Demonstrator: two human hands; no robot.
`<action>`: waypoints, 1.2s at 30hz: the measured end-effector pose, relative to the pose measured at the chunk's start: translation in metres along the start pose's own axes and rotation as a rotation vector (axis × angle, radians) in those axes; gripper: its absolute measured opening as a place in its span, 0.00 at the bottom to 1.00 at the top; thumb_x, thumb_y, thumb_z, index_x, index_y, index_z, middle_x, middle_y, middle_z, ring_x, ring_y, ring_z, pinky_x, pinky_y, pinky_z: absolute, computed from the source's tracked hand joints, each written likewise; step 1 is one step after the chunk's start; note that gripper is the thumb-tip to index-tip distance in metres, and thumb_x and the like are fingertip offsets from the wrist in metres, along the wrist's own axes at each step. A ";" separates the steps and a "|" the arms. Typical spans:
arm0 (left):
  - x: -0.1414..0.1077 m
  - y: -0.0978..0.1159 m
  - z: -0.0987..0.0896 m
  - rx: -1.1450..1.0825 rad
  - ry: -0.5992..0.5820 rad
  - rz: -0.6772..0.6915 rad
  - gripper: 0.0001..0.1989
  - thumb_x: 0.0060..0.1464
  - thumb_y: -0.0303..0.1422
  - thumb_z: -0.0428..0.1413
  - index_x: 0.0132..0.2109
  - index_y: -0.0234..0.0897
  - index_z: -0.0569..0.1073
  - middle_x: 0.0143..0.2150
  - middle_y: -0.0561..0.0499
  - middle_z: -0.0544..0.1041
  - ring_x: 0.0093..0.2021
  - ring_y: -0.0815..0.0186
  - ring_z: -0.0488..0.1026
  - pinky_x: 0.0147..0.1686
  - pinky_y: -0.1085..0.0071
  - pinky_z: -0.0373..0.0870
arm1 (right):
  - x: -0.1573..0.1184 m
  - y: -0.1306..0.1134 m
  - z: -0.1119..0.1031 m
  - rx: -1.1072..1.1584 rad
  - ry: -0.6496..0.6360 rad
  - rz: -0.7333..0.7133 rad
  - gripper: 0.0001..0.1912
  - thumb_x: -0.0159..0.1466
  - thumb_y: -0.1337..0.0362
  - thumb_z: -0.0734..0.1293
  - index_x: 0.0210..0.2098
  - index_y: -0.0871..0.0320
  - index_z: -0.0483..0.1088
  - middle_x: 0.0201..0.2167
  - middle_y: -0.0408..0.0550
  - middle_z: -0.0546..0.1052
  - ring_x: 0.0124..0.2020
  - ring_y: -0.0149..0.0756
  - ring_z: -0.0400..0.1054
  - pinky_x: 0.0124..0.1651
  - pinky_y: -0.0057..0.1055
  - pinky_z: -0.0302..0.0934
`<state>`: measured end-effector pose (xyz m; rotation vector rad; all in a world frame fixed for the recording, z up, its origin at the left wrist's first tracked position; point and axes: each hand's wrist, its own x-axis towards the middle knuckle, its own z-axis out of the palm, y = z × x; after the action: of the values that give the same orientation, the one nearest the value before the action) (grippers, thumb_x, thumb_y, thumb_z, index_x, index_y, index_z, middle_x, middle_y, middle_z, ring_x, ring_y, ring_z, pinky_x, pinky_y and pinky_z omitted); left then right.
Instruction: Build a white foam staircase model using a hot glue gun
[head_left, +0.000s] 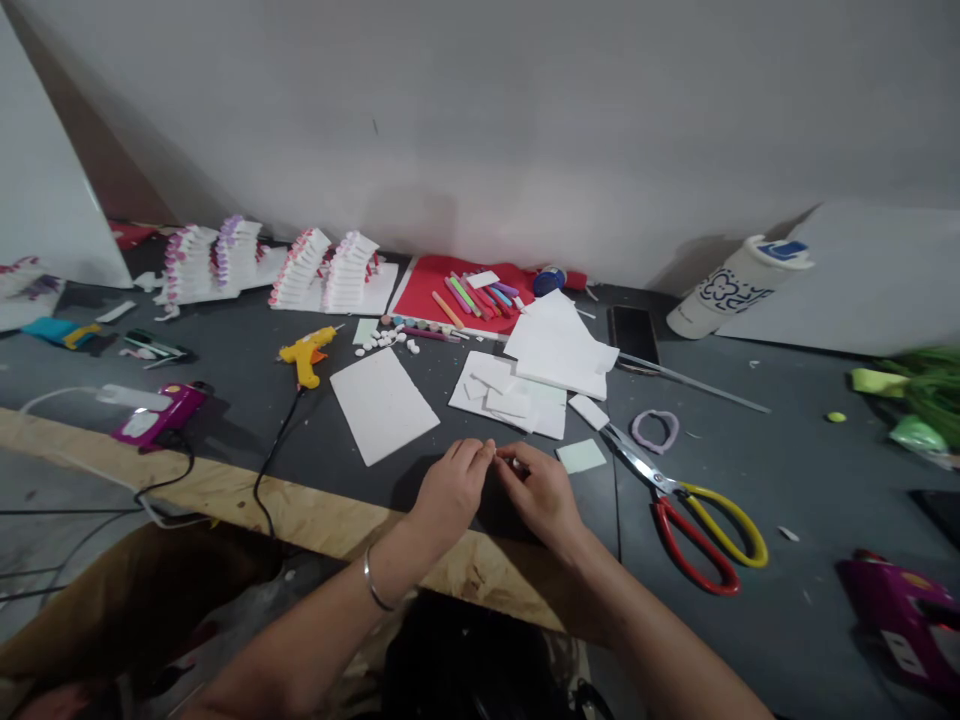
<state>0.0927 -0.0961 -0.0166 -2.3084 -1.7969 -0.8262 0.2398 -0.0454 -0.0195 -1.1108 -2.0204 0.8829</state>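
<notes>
My left hand [454, 487] and my right hand [541, 490] meet above the table's front edge, fingertips pinched close together. Between them shows a tiny white bit, too small to name, and I cannot tell which hand bears it. Just beyond the fingers lie white foam board scraps [506, 385] in a loose pile. To the left is a blank white board [384, 405], with small white pieces [386, 342] behind it. A pale green card [580, 457] rests beside my right hand, near scissors [660, 485] with one red and one yellow handle.
A yellow glue gun [306, 355] trails its cord over the front edge. Coloured markers [480, 298] lie on a red sheet. White stepped models [349, 275] stand along the wall. At right are a tumbler [731, 290], a phone [634, 337] and a purple power box [904, 625].
</notes>
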 end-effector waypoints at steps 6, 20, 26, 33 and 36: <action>0.012 -0.012 -0.018 -0.549 -0.104 -0.343 0.05 0.61 0.28 0.55 0.36 0.36 0.76 0.35 0.51 0.76 0.35 0.67 0.75 0.35 0.72 0.73 | -0.001 0.001 -0.002 -0.039 -0.016 -0.132 0.10 0.65 0.64 0.62 0.35 0.56 0.75 0.27 0.46 0.78 0.26 0.34 0.70 0.31 0.27 0.61; 0.006 -0.006 -0.009 -0.372 0.129 -0.205 0.09 0.65 0.28 0.51 0.42 0.36 0.76 0.37 0.48 0.78 0.38 0.66 0.76 0.39 0.71 0.75 | 0.006 -0.006 -0.006 0.115 0.002 0.004 0.09 0.64 0.61 0.65 0.29 0.55 0.74 0.23 0.43 0.74 0.24 0.32 0.66 0.28 0.27 0.60; 0.011 -0.003 -0.006 -0.249 0.179 -0.141 0.09 0.65 0.28 0.50 0.44 0.34 0.75 0.36 0.48 0.78 0.37 0.67 0.76 0.38 0.72 0.75 | 0.006 -0.008 -0.006 0.106 0.055 -0.055 0.07 0.64 0.65 0.65 0.31 0.55 0.75 0.28 0.45 0.72 0.28 0.33 0.67 0.31 0.28 0.63; 0.017 -0.002 0.000 -0.108 0.177 -0.084 0.11 0.67 0.27 0.46 0.45 0.34 0.74 0.35 0.47 0.76 0.35 0.66 0.75 0.36 0.71 0.75 | 0.009 -0.003 -0.002 0.090 0.175 -0.067 0.07 0.64 0.64 0.66 0.32 0.54 0.76 0.36 0.49 0.72 0.37 0.38 0.70 0.36 0.31 0.66; 0.019 -0.002 0.001 -0.067 0.157 -0.085 0.11 0.67 0.28 0.46 0.44 0.34 0.74 0.35 0.47 0.76 0.34 0.66 0.75 0.35 0.71 0.74 | 0.009 -0.001 -0.002 0.107 0.151 -0.068 0.08 0.65 0.65 0.64 0.34 0.55 0.76 0.37 0.50 0.74 0.36 0.37 0.71 0.34 0.30 0.65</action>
<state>0.0947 -0.0787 -0.0089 -2.1505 -1.8367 -1.0635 0.2372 -0.0377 -0.0157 -1.0132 -1.8542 0.8373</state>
